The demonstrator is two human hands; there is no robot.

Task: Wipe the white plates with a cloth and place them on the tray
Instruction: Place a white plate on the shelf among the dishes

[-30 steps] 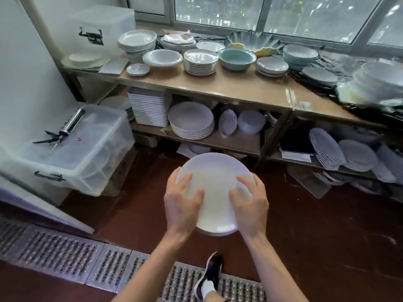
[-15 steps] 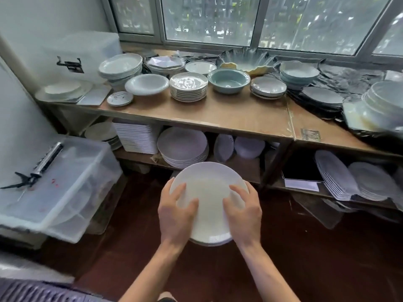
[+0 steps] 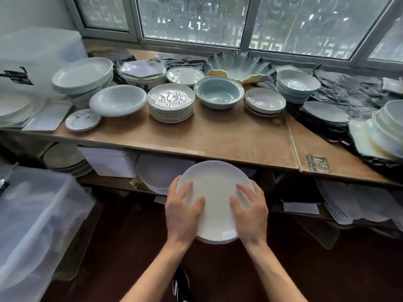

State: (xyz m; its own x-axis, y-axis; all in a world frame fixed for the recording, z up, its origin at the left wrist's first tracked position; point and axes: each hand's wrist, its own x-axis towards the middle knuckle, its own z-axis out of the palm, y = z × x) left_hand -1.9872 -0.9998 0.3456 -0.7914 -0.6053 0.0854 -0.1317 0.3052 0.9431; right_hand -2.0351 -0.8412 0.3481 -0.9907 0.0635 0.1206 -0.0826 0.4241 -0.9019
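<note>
I hold a short stack of round white plates (image 3: 214, 190) in front of me, just below the front edge of the wooden table (image 3: 218, 140). My left hand (image 3: 183, 211) grips its left side with the fingers spread over the top face. On the right side my right hand (image 3: 250, 211) grips the stack the same way. The thumbs are hidden under the rim. No cloth is in view.
The table top carries a stack of patterned plates (image 3: 171, 103), a teal bowl (image 3: 218, 91) and several white dishes. More plates (image 3: 157, 171) lie on the lower shelf. A clear plastic bin (image 3: 32, 214) stands at the left. My shoe (image 3: 181, 284) is on the dark red floor.
The view has tilted up and come closer to the table; the floor grating has left the frame. Both hands still hold the plates, now raised nearer the table edge.
</note>
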